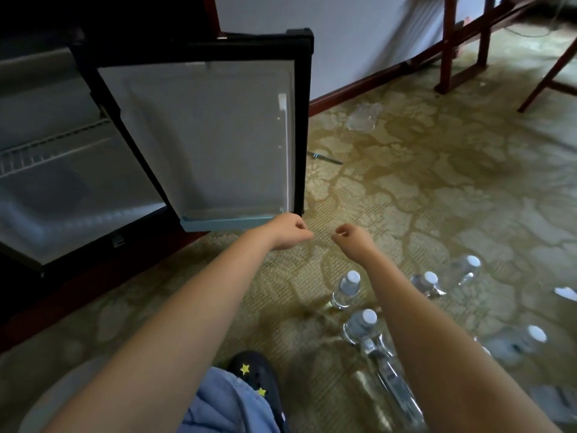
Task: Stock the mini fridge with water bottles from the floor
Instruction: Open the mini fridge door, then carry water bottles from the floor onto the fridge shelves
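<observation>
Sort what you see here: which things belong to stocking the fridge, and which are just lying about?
For the job: fridge; door, open; bottles on the carpet.

Lying about: plastic wrap by the wall; dark stick; white scrap; furniture legs.

Bare forearms, uncovered along their whole visible length, lead to the left hand and right hand of a person dressed in light blue, denim-like clothing, seen well back from the fingers. Just beyond that cloth, on the side nearer the fingers, is a dark perforated clog decorated with small yellow star charms.
</observation>
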